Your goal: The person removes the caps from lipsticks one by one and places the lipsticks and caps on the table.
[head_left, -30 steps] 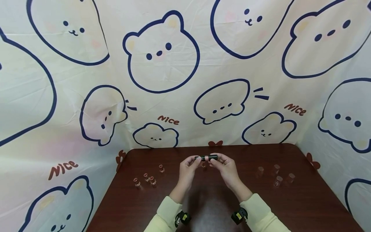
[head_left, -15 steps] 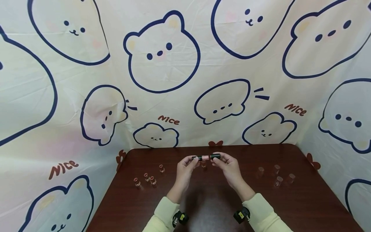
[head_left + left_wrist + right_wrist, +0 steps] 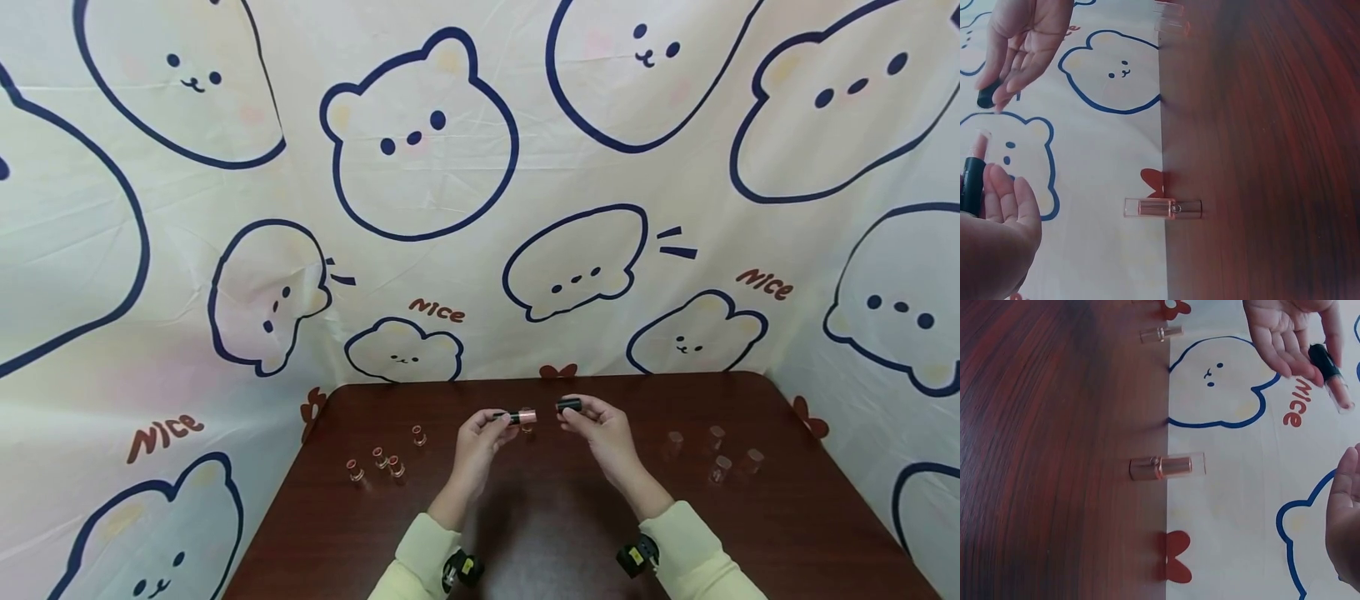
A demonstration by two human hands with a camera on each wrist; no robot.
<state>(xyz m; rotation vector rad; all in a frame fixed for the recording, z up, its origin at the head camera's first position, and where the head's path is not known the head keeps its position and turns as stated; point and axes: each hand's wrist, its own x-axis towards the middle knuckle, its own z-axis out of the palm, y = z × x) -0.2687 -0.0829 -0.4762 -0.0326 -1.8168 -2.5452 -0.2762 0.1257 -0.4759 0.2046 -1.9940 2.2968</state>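
My left hand (image 3: 476, 446) pinches a slim lipstick tube (image 3: 525, 417) by its dark green end. Its pink part, clear at the tip, points right in the head view. The same lipstick tube (image 3: 974, 181) shows at the left edge of the left wrist view. A short dark green cap (image 3: 568, 405) is held between thumb and fingers of my right hand (image 3: 603, 433). A gap separates cap and tube, both raised above the table. Behind them stands a rose-gold lipstick case with a clear cover (image 3: 1163, 208), partly hidden by the tube in the head view.
Several small rose-gold tubes (image 3: 396, 467) stand on the left of the dark wooden table (image 3: 555, 542). On its right are several clear cylindrical caps (image 3: 720, 469). A printed cloth (image 3: 420, 275) hangs behind the table and along the sides.
The dark green cap has come off the pink part, and the gap has widened. My right hand has moved right with the cap; my left moved slightly left and tilted the tube.
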